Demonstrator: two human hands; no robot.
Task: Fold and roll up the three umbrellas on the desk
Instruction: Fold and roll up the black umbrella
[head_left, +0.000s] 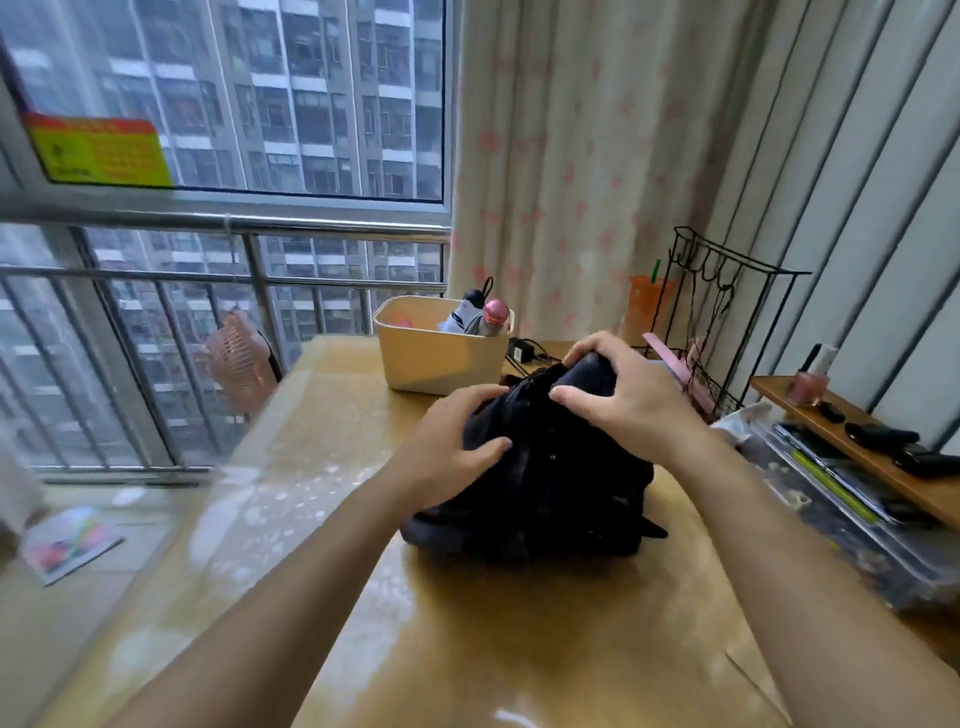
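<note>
A black umbrella (561, 488) lies bunched and loose in the middle of the wooden desk (363, 467). My left hand (452, 452) grips its fabric on the left side, fingers curled into the cloth. My right hand (623, 395) clutches the far upper end of the same umbrella, thumb and fingers wrapped over it. In the cream bin (436, 358) behind stand two other umbrellas, a grey-white one (462, 318) and one with a pink end (496, 314), both rolled and upright.
A black wire rack (722, 322) and an orange cup (644, 306) stand at the back right. A wooden shelf (857, 441) with small dark items and a nail polish bottle lies to the right. The window railing (208, 280) runs along the left.
</note>
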